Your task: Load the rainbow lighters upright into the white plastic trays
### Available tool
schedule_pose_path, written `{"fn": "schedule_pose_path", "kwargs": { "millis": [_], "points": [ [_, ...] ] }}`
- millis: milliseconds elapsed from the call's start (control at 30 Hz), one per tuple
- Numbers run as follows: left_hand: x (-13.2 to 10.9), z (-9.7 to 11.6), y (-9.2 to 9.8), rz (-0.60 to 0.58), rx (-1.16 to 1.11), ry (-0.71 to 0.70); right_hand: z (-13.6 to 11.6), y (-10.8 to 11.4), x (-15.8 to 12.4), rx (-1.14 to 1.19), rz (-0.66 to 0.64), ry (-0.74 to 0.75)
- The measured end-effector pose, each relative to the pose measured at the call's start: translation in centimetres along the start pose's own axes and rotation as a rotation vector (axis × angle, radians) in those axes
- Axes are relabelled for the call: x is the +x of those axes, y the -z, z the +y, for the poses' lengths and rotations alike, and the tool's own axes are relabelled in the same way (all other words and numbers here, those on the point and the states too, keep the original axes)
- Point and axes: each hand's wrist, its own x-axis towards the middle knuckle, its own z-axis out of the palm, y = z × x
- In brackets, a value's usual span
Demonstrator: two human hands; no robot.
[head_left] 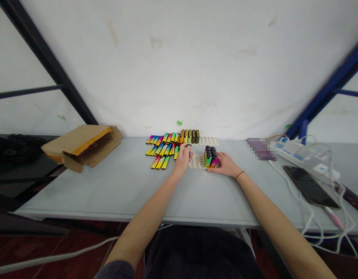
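My left hand [183,158] is closed around a small dark-topped item at the left end of a white perforated tray [197,161]. Several colourful lighters with black tops [211,156] stand upright in that tray's right part. My right hand [224,164] rests against their right side, thumb and fingers apart at the tray's edge. Rows of rainbow-coloured lighters [159,151] lie flat to the left of my left hand. Behind the hands, a group of upright yellow and brown pieces [189,136] stands beside another white perforated tray [209,141].
An open brown paper bag [82,145] lies at the left of the grey table [109,193]. At the right are a white power strip [306,159] with tangled cables, a black phone [311,187] and a blurred purple item [262,149]. A wall stands behind.
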Motion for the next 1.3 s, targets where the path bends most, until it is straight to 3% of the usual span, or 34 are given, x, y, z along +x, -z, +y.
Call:
{"fn": "schedule_pose_path", "kwargs": {
  "millis": [133, 233, 600, 933, 1133, 1200, 1300],
  "points": [
    [-0.3, -1.1, -0.1, -0.176, 0.366, -0.409, 0.1, 0.0, 0.0, 0.0, -0.002, -0.003],
    [0.1, -1.6, 0.2, -0.158, 0.548, -0.541, 0.1, 0.0, 0.0, 0.003, -0.001, 0.001],
    [2.6, -2.9, 1.5, -0.165, 0.757, -0.604, 0.0, -0.1, 0.0, -0.002, -0.004, -0.004],
    [2.3, -2.5, 0.2, -0.179, 0.938, -0.581, 0.0, -0.2, -0.1, -0.001, 0.001, -0.007],
    [1.0, -1.3, -0.3, -0.19, 1.193, -0.573, 0.0, -0.1, -0.1, 0.002, 0.0, -0.009],
    [0.7, -0.7, -0.2, -0.158, 1.266, -0.59, 0.0, 0.0, 0.0, 0.003, -0.007, -0.008],
    [0.6, 0.7, 1.0, -0.02, 1.338, -0.546, -0.1, 0.1, 0.0, 0.005, -0.012, -0.01]
  ]
}}
